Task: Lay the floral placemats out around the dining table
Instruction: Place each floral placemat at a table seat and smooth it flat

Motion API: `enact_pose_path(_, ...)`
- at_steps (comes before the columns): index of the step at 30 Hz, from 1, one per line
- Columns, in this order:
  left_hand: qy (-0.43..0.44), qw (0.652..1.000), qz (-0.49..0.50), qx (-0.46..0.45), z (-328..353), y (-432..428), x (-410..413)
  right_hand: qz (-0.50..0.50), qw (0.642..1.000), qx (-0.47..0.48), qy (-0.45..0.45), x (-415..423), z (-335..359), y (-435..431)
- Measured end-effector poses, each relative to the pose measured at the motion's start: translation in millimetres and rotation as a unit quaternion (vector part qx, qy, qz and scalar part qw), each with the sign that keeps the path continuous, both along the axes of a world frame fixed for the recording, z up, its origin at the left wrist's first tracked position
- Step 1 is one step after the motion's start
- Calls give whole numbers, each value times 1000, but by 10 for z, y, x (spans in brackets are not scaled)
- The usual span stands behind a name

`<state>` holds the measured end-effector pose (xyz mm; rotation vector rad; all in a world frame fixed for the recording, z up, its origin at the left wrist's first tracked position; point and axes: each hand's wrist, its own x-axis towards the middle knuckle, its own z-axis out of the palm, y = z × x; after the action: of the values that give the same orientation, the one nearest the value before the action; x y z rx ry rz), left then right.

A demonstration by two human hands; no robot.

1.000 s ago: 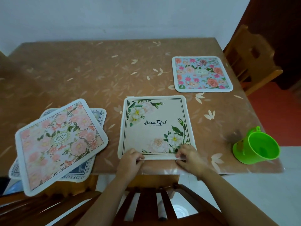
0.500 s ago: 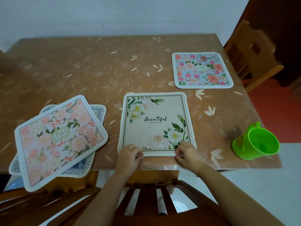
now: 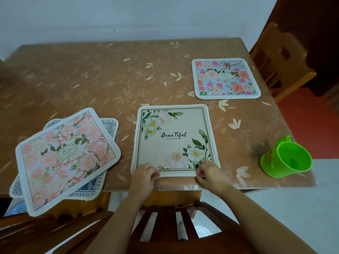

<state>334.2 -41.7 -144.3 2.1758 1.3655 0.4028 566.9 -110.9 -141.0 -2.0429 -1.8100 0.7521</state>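
Note:
A cream placemat printed "Beautiful" [image 3: 174,138] lies flat at the near middle of the dining table [image 3: 110,79]. My left hand [image 3: 145,177] pinches its near left corner and my right hand [image 3: 210,174] pinches its near right corner. A blue floral placemat [image 3: 225,78] lies flat at the far right. At the near left, a pink floral placemat [image 3: 66,156] rests askew on a blue-bordered placemat [image 3: 91,189], and both overhang the table's front edge.
A green plastic cup [image 3: 286,158] lies tilted near the table's front right corner. A wooden chair [image 3: 278,61] stands at the right side. A dark wooden chair back [image 3: 174,222] is below my arms. A white wall runs behind the table.
The cream placemat has slid a little away from the table's front edge under my hands. Both hands keep their hold on its near corners.

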Motion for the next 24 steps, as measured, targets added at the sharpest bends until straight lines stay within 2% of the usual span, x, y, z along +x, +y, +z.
enact_pose_path(11, -3, 1000, -3, -4, -17, 23, 1, 7, 1000, 1, 7, 20, -22, 15)
enact_pose_path(18, 5, 1000, -5, 4, -33, 38, -52, 6, 999, 18, 48, 76, -58, -10)
enact_pose_path(24, 42, 997, 47, 35, -94, 125, -267, -27, 999, 28, -37, 280, -43, -71)
